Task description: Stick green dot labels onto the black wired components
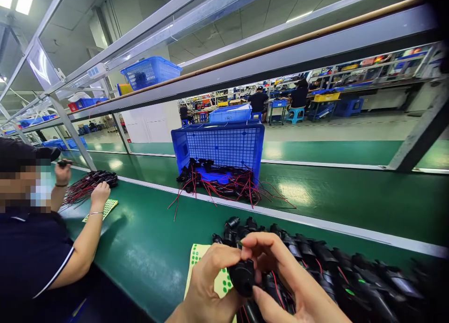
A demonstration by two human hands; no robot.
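Observation:
Close in front of me, my left hand (213,276) grips a small black cylindrical motor-like part (242,278) between thumb and fingers, its round end facing me. My right hand (280,271) closes on the same part from the other side, with the thumb at its lower edge and the index finger over its top. A speck of green shows near that index fingertip, too small to make out. Beneath my left hand lies a pale yellow sheet of round green stickers (196,253). Many similar black parts with red wires (326,257) lie in rows beside and behind my right hand; a few bear green dots.
A blue crate (261,147) lies on its side on the green bench (147,238), black parts and red wires spilling from it. At left a co-worker (35,253) handles a similar part beside another pile (101,177). Metal rails (280,44) and a blue basket (154,72) are overhead.

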